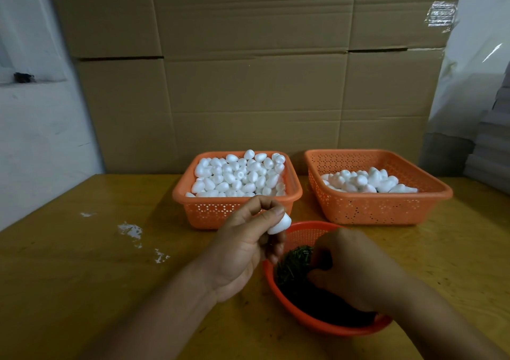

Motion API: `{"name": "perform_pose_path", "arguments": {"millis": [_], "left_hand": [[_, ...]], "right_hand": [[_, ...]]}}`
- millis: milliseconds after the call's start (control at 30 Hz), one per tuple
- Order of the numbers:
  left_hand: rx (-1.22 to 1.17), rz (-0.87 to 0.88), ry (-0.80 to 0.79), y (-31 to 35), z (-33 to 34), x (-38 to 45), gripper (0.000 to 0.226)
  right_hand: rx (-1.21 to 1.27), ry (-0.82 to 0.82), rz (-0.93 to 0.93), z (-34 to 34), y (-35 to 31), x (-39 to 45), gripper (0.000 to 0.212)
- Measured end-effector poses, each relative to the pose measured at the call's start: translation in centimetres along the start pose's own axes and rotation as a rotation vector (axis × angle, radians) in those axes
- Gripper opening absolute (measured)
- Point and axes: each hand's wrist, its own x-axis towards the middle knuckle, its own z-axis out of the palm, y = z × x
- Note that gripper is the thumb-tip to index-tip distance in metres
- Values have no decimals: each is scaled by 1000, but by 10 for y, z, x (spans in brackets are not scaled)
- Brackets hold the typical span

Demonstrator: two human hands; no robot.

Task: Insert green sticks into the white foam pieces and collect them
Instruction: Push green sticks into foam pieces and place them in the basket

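My left hand (242,246) holds one white egg-shaped foam piece (280,225) between thumb and fingers, just above the near round orange basket (278,293). That basket holds a dark pile of green sticks (292,265). My right hand (356,268) reaches down into the sticks with curled fingers; the fingertips are hidden, so whether they pinch a stick cannot be seen. Behind, a left square orange basket (209,210) is heaped with plain foam pieces (237,174). A right square orange basket (378,207) holds a smaller heap of foam pieces (367,181).
All three baskets stand on a yellow wooden table (110,263) with white foam crumbs (132,231) at the left. A wall of cardboard boxes (248,69) rises right behind the baskets. Grey stacked sheets (491,150) lie at the far right.
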Motion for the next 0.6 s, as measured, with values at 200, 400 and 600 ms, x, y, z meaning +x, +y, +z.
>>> {"name": "perform_pose_path", "arguments": {"millis": [200, 400, 600], "left_hand": [[-14, 7, 28, -1, 1, 1, 19], [2, 15, 35, -3, 1, 2, 24], [-23, 0, 61, -3, 0, 2, 24]], "right_hand": [[139, 63, 35, -7, 4, 0, 14], [138, 18, 9, -8, 4, -1, 20], [316, 70, -119, -10, 2, -4, 21]]}}
